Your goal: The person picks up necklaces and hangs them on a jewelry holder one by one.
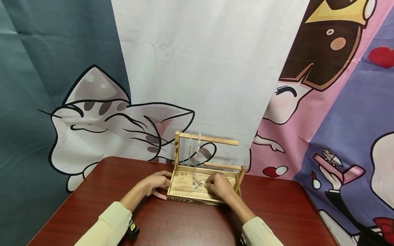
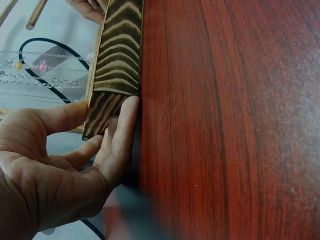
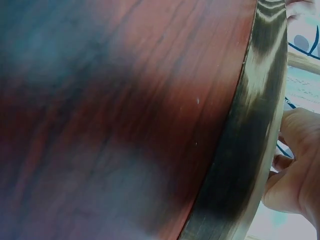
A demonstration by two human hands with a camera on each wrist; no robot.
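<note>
A wooden jewelry stand point(image 1: 181, 189) has a shallow tray base and two rods of different heights. My left hand point(image 1: 157, 184) holds the tray's left end; in the left wrist view the thumb lies at the upper edge and the other fingers reach around the striped corner point(image 2: 102, 115). Over the tray floor, my right hand point(image 1: 220, 185) pinches the end of a silver chain necklace point(image 1: 199, 183), whose rest lies bunched beside the fingertips. In the right wrist view this hand point(image 3: 300, 165) is partly cut off, behind the tray's front wall point(image 3: 245, 140).
From the tall upper rod point(image 1: 215, 139) hang a beaded necklace point(image 1: 197, 155) and silver chains point(image 1: 189, 150). A lower rod point(image 1: 223, 166) extends from the right post. The stand sits on a reddish-brown table point(image 1: 184, 225), with a printed cartoon curtain point(image 1: 215, 68) behind.
</note>
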